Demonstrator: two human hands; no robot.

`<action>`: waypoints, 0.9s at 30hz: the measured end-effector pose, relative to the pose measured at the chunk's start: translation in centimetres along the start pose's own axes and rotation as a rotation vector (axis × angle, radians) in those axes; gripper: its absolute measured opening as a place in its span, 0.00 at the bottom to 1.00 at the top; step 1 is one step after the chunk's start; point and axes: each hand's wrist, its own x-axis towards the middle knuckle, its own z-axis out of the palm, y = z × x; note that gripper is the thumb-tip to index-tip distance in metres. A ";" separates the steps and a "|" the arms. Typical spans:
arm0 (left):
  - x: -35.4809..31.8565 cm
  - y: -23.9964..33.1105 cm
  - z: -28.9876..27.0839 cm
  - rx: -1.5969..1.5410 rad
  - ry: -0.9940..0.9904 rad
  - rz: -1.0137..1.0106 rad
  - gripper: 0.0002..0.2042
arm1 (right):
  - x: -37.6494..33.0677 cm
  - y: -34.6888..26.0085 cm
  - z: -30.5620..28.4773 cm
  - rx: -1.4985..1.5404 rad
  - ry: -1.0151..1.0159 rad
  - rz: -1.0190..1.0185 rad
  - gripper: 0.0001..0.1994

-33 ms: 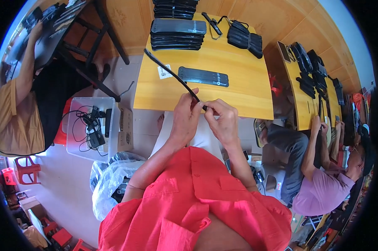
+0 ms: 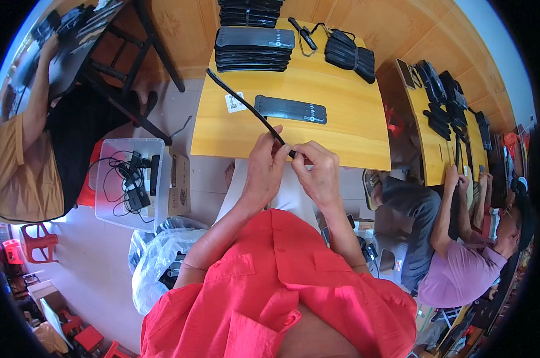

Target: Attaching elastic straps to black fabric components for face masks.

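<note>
1. Pinching the near end of a long thin black strip (image 2: 246, 104), your left hand (image 2: 264, 170) has its fingers closed around it just above the front edge of the yellow table (image 2: 341, 128).
2. Your right hand (image 2: 319, 173) is closed on the same end, fingertips touching the left hand's.
3. From your hands the strip runs up and to the left across the table, its far end past the table's left edge.
4. On the table, a flat black panel (image 2: 291, 110) lies just beyond the strip, with a small white tag (image 2: 235, 102) beside it.
5. Farther back sits a stack of black panels (image 2: 253, 49).
6. On the floor to your left stands a clear plastic bin (image 2: 111, 179) holding cables.
</note>
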 end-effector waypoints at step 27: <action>-0.6 -1.2 0.9 -0.472 0.138 -0.203 0.07 | -0.4 -0.5 1.4 0.003 0.112 0.016 0.04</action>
